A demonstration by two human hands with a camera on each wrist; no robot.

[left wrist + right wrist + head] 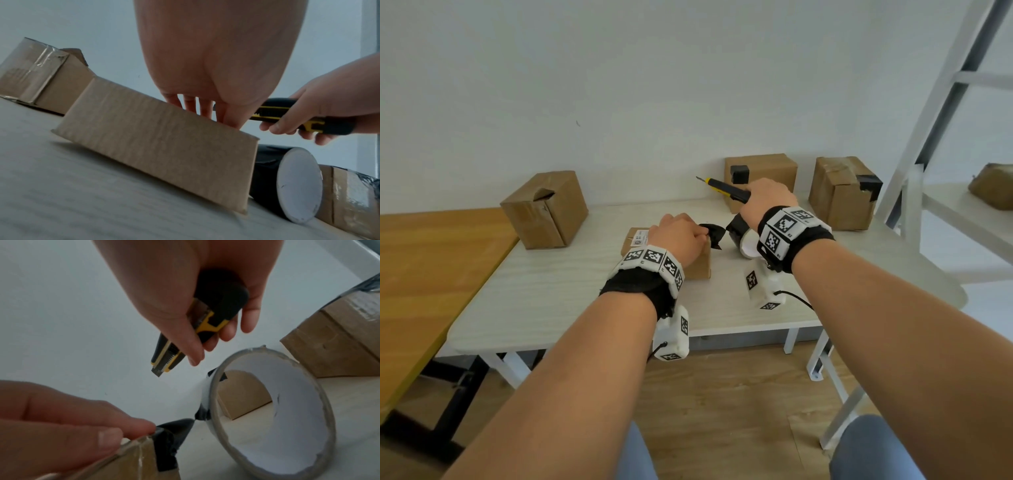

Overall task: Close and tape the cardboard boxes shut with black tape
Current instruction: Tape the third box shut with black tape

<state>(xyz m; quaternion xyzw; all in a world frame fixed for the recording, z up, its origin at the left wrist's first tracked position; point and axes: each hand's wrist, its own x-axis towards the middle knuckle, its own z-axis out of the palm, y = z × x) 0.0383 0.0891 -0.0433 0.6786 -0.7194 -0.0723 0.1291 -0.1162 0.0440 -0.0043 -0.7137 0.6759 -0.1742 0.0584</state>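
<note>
A small flat cardboard box [697,267] [160,146] lies near the middle of the white table [551,294]. My left hand [702,234] [131,430] sits on its top right edge, where thumb and forefinger pinch the end of a black tape strip [714,233] [174,430]. The strip runs right to the black tape roll [738,233] [265,178] [298,402], which lies on its side beside the box. My right hand [748,195] [205,345] grips a yellow-and-black utility knife [726,188] [271,113] [164,358] above the strip, its short blade out and clear of the tape.
A cardboard box with a torn flap [544,209] stands at the back left. Two more boxes [760,171] [842,192] with black tape patches stand at the back right. A wooden table [431,274] adjoins on the left, and a white metal rack [945,137] stands on the right.
</note>
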